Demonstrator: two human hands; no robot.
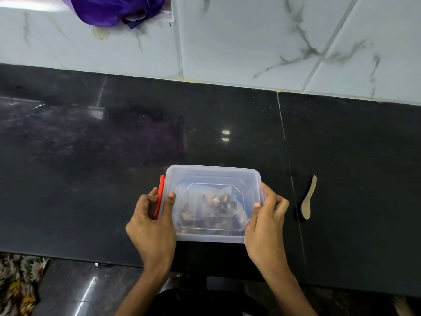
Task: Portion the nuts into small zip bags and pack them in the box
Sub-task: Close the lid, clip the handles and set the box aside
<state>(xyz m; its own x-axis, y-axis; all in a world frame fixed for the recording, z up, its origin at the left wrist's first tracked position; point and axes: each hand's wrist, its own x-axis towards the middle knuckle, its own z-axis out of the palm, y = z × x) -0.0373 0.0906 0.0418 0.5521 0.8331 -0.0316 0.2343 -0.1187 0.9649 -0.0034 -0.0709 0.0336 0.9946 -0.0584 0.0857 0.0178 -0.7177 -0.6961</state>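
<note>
Sitting near the front edge of the dark surface (pixel 227 115), the clear plastic box (pixel 213 202) has its translucent lid (pixel 214 176) on, and bagged nuts (pixel 218 208) show dimly through the lid. The left hand (pixel 152 221) grips the box's left end, thumb laid on the lid and fingers curled round the red latch (pixel 160 190) on that side. The right hand (pixel 265 221) grips the right end, thumb pressing the lid's edge and fingers curled over the side. A small wooden spoon (pixel 308 198) lies on the surface just right of the box, apart from it. Behind, a marble-patterned tiled wall (pixel 250 37) rises, with purple cloth (pixel 114 9) at the top left.
</note>
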